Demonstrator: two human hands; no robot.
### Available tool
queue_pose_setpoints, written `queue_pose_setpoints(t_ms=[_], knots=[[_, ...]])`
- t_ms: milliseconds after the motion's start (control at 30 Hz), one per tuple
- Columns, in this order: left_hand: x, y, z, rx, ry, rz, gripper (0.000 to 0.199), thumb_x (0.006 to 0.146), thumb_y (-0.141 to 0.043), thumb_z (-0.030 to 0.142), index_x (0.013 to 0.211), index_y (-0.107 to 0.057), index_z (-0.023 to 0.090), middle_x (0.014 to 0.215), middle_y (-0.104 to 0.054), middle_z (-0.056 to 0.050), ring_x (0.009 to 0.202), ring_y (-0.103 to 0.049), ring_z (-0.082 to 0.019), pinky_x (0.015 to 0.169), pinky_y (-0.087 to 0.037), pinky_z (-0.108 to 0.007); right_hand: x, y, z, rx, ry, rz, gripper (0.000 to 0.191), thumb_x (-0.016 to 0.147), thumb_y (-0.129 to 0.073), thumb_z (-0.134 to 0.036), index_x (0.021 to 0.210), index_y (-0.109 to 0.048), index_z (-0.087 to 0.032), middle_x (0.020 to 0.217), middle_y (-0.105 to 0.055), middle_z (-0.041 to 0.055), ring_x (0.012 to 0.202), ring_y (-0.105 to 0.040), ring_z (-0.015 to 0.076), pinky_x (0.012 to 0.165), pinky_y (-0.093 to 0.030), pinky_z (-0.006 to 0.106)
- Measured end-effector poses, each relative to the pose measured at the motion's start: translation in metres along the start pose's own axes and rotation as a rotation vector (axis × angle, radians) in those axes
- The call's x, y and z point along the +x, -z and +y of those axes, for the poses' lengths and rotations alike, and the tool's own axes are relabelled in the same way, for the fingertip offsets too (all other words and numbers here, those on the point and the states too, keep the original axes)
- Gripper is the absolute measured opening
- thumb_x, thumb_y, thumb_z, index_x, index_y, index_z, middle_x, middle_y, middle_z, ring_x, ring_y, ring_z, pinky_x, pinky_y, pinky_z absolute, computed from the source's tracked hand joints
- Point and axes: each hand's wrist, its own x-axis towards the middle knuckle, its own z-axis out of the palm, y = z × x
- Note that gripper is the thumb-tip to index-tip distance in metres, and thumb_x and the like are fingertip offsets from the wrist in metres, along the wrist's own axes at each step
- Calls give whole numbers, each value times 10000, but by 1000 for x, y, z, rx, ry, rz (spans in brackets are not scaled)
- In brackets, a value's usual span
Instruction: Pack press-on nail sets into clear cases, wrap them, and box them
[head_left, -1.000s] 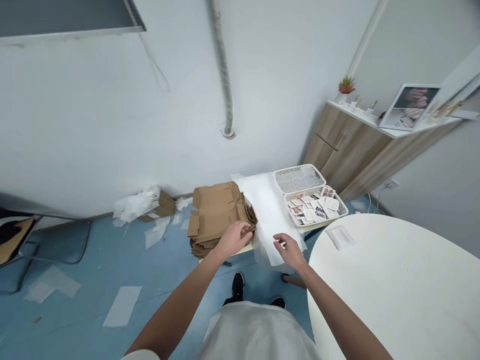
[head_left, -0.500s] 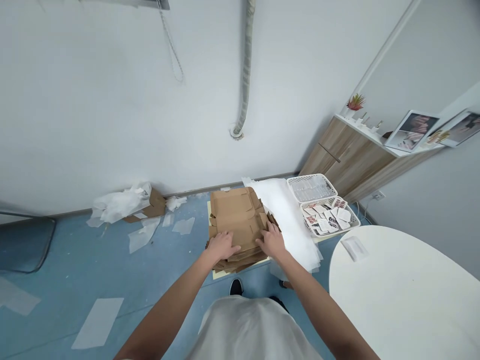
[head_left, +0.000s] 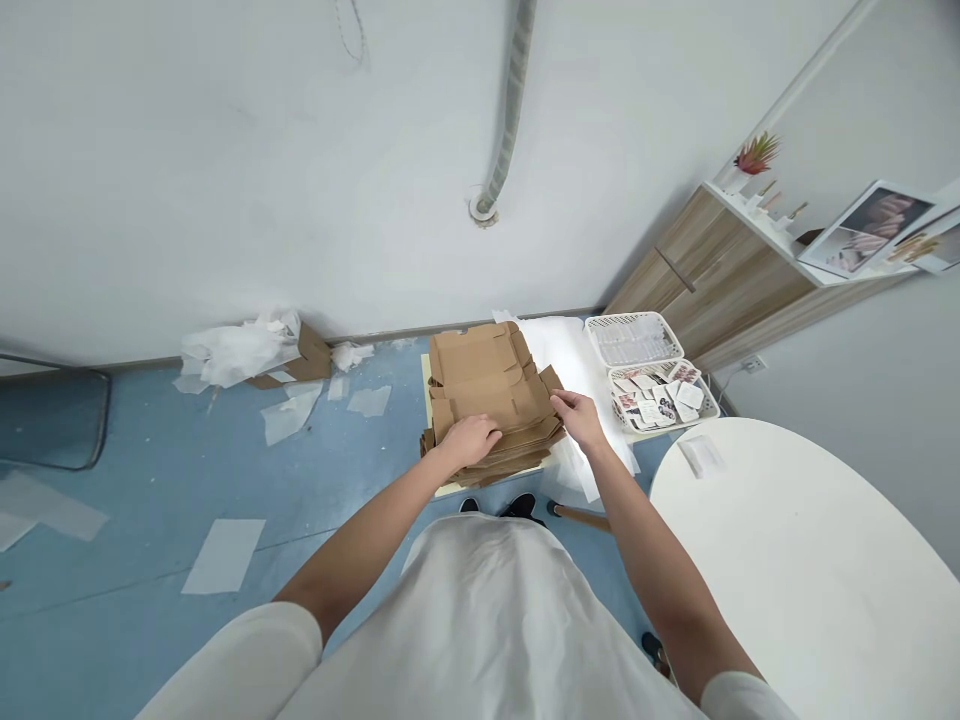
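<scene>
A pile of flattened brown cardboard boxes lies in front of me, its edges uneven. My left hand rests on the front part of the top sheet, fingers loosely laid on the cardboard. At the pile's right side, my right hand pinches a raised flap between thumb and fingers. Just right of the pile spread white translucent sheets, partly hidden by the cardboard and my right hand.
Right of the sheets stand a white basket of clear pieces and a basket of small printed cards. A round white table is at my right, a wooden cabinet behind. Paper scraps and a carton lie on the blue floor.
My right hand has gone from lying on the pile's right part to pinching a flap at its edge. My left hand stays at the front. The view has shifted.
</scene>
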Motion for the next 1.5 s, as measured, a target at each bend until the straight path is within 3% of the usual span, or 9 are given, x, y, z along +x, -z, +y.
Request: queue_pose_setpoints(t_ms=[167,267,467,667,900,1000,1133,1300,1500], knots=[[-1,-1,2,82,7,-2,337,880,-309,282,814,-624,180,859,-638,-92,827,-593,-220,731,-426,-322,-30,-4,-20,-341,271,107,405,759,-535,-390,1105,-586,-186,1160,-560,115,1105,-477,269,954,-335,431],[-1,2,3,106,6,44,342,882,-298,275,818,-620,179,853,-637,-94,806,-597,-224,709,-426,-328,-49,-19,-26,-439,372,-216,284,800,-494,-404,935,-652,-210,921,-652,92,903,-580,240,858,-389,382],[-11,11,5,62,-1,207,315,871,-304,269,812,-604,192,811,-630,-63,735,-587,-198,635,-410,-295,-56,-33,-8,-339,132,-310,338,779,-504,-497,817,-661,-200,797,-685,88,837,-626,241,770,-432,340],[-24,3,12,49,-95,276,242,827,-354,207,796,-594,193,770,-621,-46,718,-564,-158,752,-397,-300,-38,-11,-15,187,-48,-196,527,795,-428,-538,1206,-477,-213,1076,-632,70,875,-631,209,703,-505,335],[-33,-3,23,-16,-231,290,260,861,-360,297,844,-599,196,809,-626,-46,763,-572,-158,831,-387,-335,-30,-11,-27,-32,-44,-152,449,740,-502,-259,1188,-524,-234,880,-678,40,547,-607,161,547,-502,299],[-38,2,20,-91,-138,413,291,826,-436,412,985,-566,206,984,-605,-60,922,-557,-201,876,-379,-375,-34,-6,-25,-41,-88,-142,535,721,-437,-171,1252,-457,-231,952,-659,52,545,-601,146,473,-490,261],[-41,8,9,-130,173,614,542,764,-511,466,1228,-405,205,1265,-431,-118,1177,-404,-282,944,-335,-444,-47,10,-19,23,-77,-62,590,713,-397,-175,1297,-394,-255,1168,-563,46,694,-611,153,463,-517,250],[-32,2,8,-199,389,495,887,677,-574,552,1360,-158,167,1358,-317,-177,1236,-329,-336,937,-329,-491,-72,31,-10,68,-54,98,566,738,-391,-226,1304,-397,-240,1155,-563,63,618,-579,135,471,-523,271],[-10,-7,38,-317,287,409,825,710,-577,416,1362,-144,153,1194,-509,-146,977,-558,-244,838,-416,-389,-108,60,9,72,-39,379,518,768,-379,-262,1282,-425,-216,1155,-572,72,725,-583,168,551,-518,301]])
